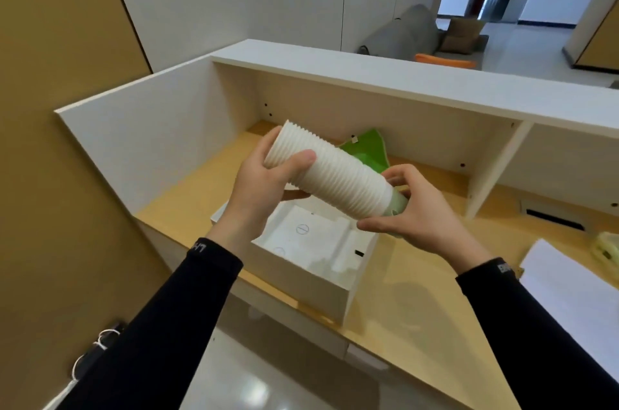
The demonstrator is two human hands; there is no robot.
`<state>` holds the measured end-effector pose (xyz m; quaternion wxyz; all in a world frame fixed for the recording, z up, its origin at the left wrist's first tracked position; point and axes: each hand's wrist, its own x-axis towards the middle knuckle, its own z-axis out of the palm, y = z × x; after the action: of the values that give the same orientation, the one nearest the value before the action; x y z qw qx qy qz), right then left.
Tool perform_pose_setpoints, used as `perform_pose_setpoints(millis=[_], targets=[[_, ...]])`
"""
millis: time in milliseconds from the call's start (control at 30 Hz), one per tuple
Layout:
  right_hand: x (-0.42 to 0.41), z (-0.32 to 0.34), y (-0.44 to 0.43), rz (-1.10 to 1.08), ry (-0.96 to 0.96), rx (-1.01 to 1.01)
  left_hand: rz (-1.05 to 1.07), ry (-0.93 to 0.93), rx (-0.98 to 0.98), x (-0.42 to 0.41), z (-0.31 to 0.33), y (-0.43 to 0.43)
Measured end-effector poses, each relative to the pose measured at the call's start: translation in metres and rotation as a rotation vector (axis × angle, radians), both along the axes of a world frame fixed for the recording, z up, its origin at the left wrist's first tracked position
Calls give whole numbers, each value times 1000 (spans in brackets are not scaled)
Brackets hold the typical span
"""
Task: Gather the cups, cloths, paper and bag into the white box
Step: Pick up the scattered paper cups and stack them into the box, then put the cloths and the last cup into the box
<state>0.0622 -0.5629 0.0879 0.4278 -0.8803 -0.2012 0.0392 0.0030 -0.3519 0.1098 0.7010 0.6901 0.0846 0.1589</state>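
The cup stack point(330, 173), a long nested column of white ribbed cups, is held in the air on its side, tilted so that the wide end points up and to the left and the narrow end down and to the right. It sits above the far edge of the white box point(311, 272) and touches neither the box nor the desk.

The left hand point(264, 188) is closed around the upper part of the stack, thumb lying across the near side and fingers wrapped behind. The right hand point(418, 208) grips the lower end, fingers curled over it and thumb underneath; a pale green end piece shows at that end between the fingers. Both forearms wear black sleeves.

The white box stands open on the wooden desk point(402, 302), close to the near edge. Inside it lies a white sheet point(311, 232) printed with faint circles; a small black slot shows on the right inner wall.

Behind the stack, at the back of the desk, a green cloth point(366, 150) lies against the rear panel, partly hidden by the cups.

At the right edge of the desk lies a sheet of white paper point(569, 289), with a pale yellowish object point(608, 250) just beyond it, too cut off to identify.

A white hutch point(368, 81) encloses the desk on the left and rear. A dark cable grommet point(552, 217) is set into the desktop at right.
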Motion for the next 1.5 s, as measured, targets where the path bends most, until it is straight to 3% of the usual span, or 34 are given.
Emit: perform_pose_setpoints(millis=[133,267,400,567,633,733,967,1200,1267,1400,1500], targets=[[28,-21,31,-16,13,-39,34,215,503,31,-30,42],[57,-46,62,-12,68,-239,29,403,545,60,-62,66],[73,-69,82,-15,122,-382,-121,614,666,90,-88,85],[81,-96,94,-43,245,-432,-270,742,724,120,-114,101],[81,-101,98,-68,266,-442,-348,781,856,129,-118,106],[84,-97,101,-213,247,-380,-382,657,1032,146,-114,118],[123,-57,129,-474,81,-119,-313,244,813,212,-83,160],[187,-60,162,-490,114,-245,-333,365,767,288,-117,201],[203,-66,172,-411,181,-308,-392,386,893,305,-133,206],[236,-88,192,-217,275,-479,-605,271,1421,338,-165,205],[261,-115,205,-117,310,-592,-756,226,1658,357,-182,197]])
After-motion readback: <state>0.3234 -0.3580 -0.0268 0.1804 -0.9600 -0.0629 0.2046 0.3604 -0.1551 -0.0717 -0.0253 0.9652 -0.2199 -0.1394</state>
